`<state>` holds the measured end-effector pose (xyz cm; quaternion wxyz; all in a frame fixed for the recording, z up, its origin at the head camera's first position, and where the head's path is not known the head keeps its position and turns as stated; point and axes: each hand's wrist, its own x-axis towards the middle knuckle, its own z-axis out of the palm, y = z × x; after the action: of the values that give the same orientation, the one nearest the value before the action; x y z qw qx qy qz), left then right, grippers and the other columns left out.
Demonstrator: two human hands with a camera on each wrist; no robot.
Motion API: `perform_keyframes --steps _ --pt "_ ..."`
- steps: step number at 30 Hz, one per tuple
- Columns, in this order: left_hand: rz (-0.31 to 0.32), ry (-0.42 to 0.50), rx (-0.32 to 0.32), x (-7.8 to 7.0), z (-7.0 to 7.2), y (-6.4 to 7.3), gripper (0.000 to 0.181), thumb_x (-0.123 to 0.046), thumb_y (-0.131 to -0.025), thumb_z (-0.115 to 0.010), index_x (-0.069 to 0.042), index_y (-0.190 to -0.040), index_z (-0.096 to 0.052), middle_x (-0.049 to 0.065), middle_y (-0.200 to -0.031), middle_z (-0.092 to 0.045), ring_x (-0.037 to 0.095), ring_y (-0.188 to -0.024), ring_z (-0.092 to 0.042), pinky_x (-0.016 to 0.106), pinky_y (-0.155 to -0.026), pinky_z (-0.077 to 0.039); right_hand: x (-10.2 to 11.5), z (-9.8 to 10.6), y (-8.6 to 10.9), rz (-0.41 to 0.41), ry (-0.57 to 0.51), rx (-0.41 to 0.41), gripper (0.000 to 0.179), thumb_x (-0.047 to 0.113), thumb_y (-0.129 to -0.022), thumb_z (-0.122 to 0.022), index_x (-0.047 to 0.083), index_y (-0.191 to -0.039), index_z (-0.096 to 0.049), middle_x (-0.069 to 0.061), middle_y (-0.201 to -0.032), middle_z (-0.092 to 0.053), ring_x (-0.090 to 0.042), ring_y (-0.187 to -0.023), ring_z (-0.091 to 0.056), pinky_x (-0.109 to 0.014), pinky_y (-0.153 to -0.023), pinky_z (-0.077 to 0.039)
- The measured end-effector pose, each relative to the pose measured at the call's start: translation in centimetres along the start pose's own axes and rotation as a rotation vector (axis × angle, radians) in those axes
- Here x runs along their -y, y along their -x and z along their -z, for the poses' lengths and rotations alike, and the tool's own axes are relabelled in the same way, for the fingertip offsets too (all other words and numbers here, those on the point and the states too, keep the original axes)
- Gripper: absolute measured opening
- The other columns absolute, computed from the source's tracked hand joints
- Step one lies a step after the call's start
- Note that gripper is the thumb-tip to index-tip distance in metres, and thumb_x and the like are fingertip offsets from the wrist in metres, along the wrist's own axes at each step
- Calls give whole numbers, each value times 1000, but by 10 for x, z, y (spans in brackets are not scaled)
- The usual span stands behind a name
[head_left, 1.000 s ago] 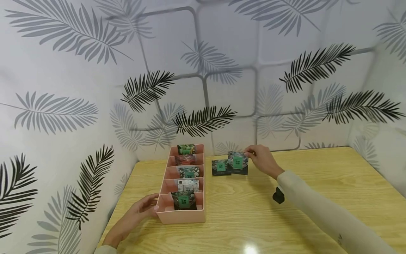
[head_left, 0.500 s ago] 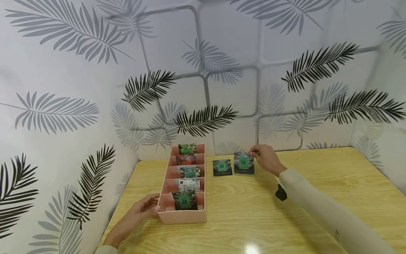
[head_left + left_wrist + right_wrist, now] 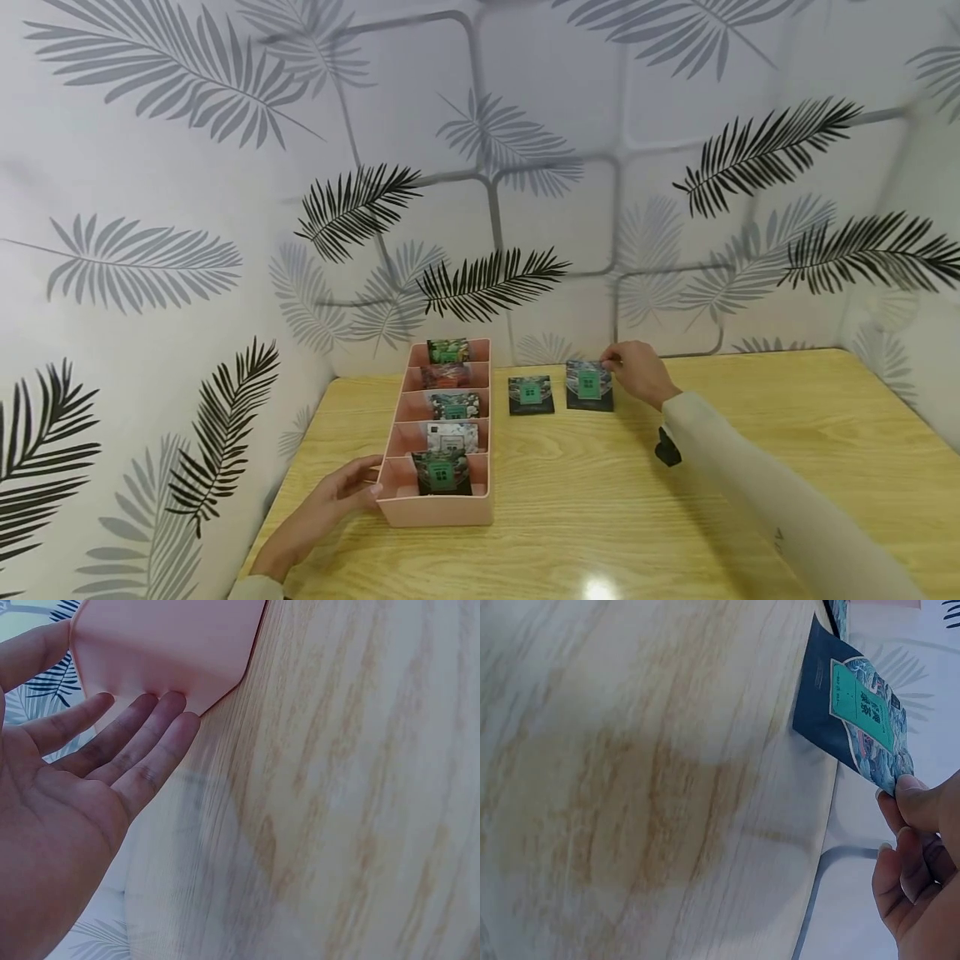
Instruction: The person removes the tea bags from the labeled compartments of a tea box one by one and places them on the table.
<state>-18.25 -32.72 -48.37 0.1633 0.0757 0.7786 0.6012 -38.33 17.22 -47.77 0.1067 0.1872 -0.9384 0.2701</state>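
Note:
In the head view a long pink divided box (image 3: 438, 512) stands on the table, a small sachet in each of its compartments. My left hand (image 3: 330, 503) is at its near left corner. Seen from the left wrist, the nearly straight fingers (image 3: 146, 761) touch the box's outer wall. Right of the box, a dark sachet with a green label (image 3: 531, 395) lies flat. My right hand (image 3: 637, 372) pinches the top right corner of a matching sachet (image 3: 588, 386) between thumb and finger. The right wrist view shows that sachet (image 3: 851, 712) tilted, its lower edge near the tabletop.
The wooden table (image 3: 570, 517) meets a white wall (image 3: 540, 217) printed with leaves just behind the sachets. The box's front compartment holds a dark green-labelled sachet (image 3: 441, 475). A black object (image 3: 667, 448) sits under the right wrist.
The right hand has moved the held sachet to the right, away from the one lying by the box. They overlapped before and now stand apart. The left hand has stayed at the box.

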Motion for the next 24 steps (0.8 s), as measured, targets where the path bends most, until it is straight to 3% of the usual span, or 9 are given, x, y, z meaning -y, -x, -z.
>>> perform_keyframes --steps 17,24 --pt "-18 17 20 1 0 -2 55 -23 -98 -55 -11 -147 -34 17 -138 -45 32 -125 -45 44 -95 -48 -14 -20 -11 -21 49 82 11 8 -92 -63 4 -97 -72 -10 -93 -70 -27 -83 -65 -44 -74 -54" --pt "-13 29 19 2 3 -1 57 -26 -97 -57 -11 -148 -33 17 -138 -45 32 -124 -46 46 -95 -47 -12 -22 -13 -28 37 77 11 9 -93 -62 5 -97 -72 -9 -94 -70 -27 -85 -64 -45 -75 -53"
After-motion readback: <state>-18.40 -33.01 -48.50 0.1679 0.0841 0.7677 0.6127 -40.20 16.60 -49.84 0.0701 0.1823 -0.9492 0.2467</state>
